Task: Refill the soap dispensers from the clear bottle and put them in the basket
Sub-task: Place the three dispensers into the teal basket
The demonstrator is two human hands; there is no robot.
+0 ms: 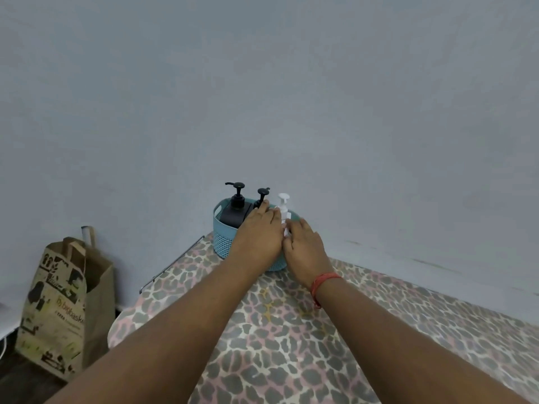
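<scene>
A teal perforated basket (pixel 223 243) stands at the far end of the leopard-print board (pixel 277 345). Inside it are a large black pump dispenser (pixel 236 212), a smaller black pump dispenser (pixel 262 195) and a white pump dispenser (pixel 283 207). My left hand (pixel 258 231) lies over the basket with straight fingers, its fingertips touching the smaller black dispenser. My right hand (pixel 304 243) is at the basket's right side and holds the white dispenser's body between thumb and fingers. Both hands hide most of the basket's inside. The clear bottle is not in view.
A printed brown paper bag (pixel 62 304) stands on the floor to the left of the board. A thin metal rail (pixel 172 265) runs along the board's left edge. A plain grey wall rises right behind the basket.
</scene>
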